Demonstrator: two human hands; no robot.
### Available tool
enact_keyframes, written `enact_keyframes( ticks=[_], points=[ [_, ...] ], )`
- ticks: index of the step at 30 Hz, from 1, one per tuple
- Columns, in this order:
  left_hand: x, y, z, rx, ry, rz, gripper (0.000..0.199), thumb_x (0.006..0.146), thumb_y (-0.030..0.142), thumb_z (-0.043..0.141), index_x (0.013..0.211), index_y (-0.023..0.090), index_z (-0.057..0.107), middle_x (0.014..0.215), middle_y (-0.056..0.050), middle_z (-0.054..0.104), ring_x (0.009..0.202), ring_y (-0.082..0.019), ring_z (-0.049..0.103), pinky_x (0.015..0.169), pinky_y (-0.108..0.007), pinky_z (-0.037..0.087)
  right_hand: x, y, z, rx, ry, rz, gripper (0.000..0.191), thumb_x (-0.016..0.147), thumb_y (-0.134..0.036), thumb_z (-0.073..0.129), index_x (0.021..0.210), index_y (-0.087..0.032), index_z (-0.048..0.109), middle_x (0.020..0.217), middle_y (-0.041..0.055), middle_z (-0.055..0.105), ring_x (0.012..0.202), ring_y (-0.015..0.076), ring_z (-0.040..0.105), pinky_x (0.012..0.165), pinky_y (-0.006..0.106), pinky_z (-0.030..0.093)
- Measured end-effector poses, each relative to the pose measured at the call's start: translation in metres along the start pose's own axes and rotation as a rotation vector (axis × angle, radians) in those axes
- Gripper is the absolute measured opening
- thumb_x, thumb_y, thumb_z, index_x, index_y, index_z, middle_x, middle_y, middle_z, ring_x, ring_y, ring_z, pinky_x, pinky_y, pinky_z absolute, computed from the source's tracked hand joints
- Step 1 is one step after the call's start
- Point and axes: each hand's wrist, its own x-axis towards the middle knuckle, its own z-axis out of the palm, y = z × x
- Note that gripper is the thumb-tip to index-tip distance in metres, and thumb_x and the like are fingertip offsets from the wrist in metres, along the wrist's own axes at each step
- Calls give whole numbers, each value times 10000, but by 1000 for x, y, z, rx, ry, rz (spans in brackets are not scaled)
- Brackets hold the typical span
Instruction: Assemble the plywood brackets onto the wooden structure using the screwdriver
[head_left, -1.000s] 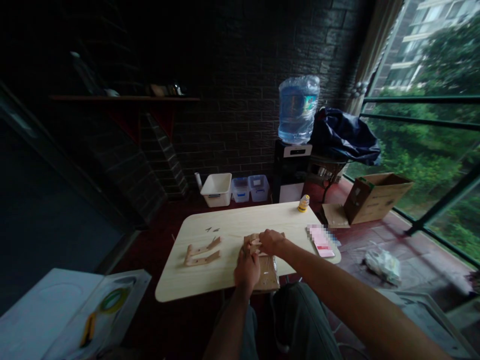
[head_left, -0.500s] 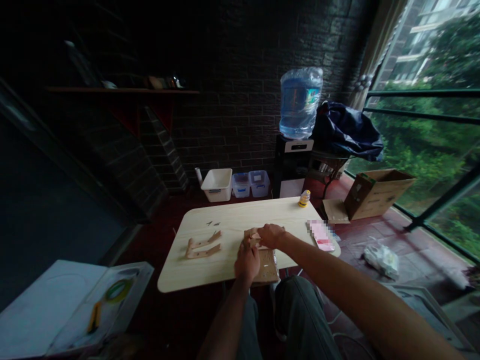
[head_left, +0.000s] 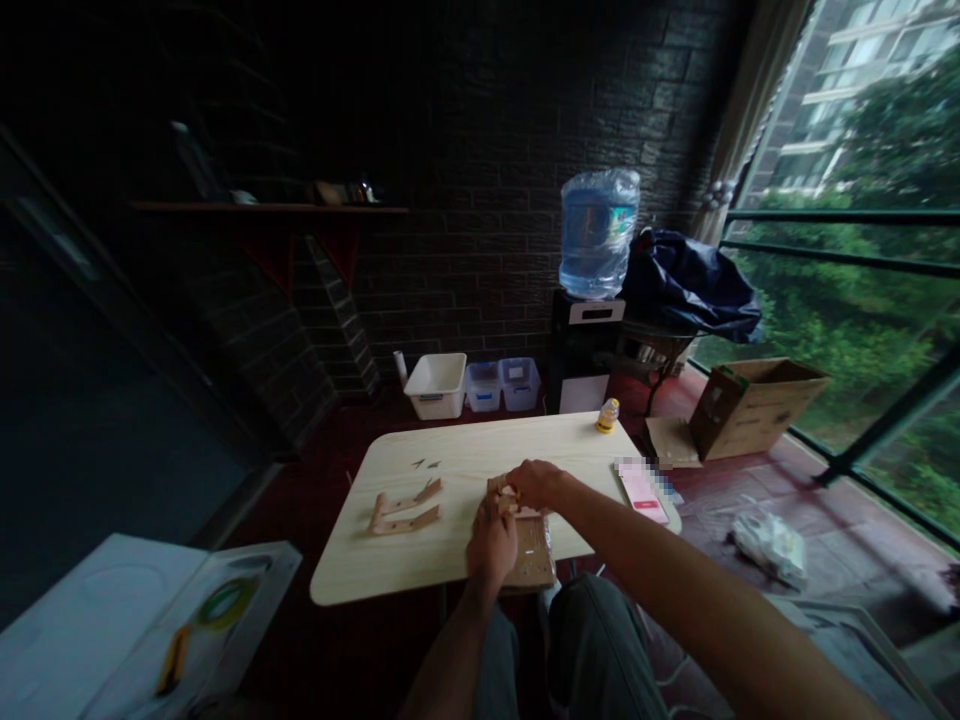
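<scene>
Near the right-hand part of the counter (head_left: 465, 450), at its near edge, the left hand (head_left: 492, 545) grasps a small tan piece (head_left: 505, 503), mostly hidden by fingers, over a cardboard slab (head_left: 531, 565). The right hand (head_left: 536, 483) is curled against the far side of that piece; whether it pinches something cannot be told, as its fingertips are covered. The hands are close together, the right one farther off

To the left on the counter lies a pale U-shaped frame (head_left: 407, 522), its two arms pointing right, with small dark bits (head_left: 433, 464) beyond it. A yellow-based bottle (head_left: 607, 416) stands at the far right corner, and a pink-screened phone (head_left: 643, 492) lies nearer, along the right edge
</scene>
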Motion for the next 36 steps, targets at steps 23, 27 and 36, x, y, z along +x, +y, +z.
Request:
enact_keyframes(
  ticks=[23, 27, 36],
  points=[
    [1, 2, 0, -14, -32, -31, 501, 1032, 368, 336, 1496, 224, 458, 1527, -129, 505, 1397, -237, 492, 1121, -367, 447, -11, -4, 10, -66, 19, 101, 320, 902, -322, 689, 1175, -157, 723, 1156, 201, 751, 1048, 305, 743, 807, 391, 612],
    [1, 1, 0, -2, -28, -8, 519, 1040, 378, 297, 1512, 211, 433, 1523, -132, 508, 1411, -231, 478, 1139, -366, 436, -9, -3, 20, 4, 73, 192, 388, 909, -401, 686, 1184, -129, 715, 1144, 224, 745, 1051, 311, 739, 824, 386, 602],
    [-2, 10, -13, 2, -74, -11, 504, 1015, 320, 353, 1496, 222, 470, 1502, -123, 541, 1419, -249, 475, 1158, -380, 426, -14, -18, 10, 58, 49, 136, 446, 807, -279, 768, 1226, -150, 689, 1174, 201, 746, 1046, 335, 731, 822, 413, 590]
  ],
)
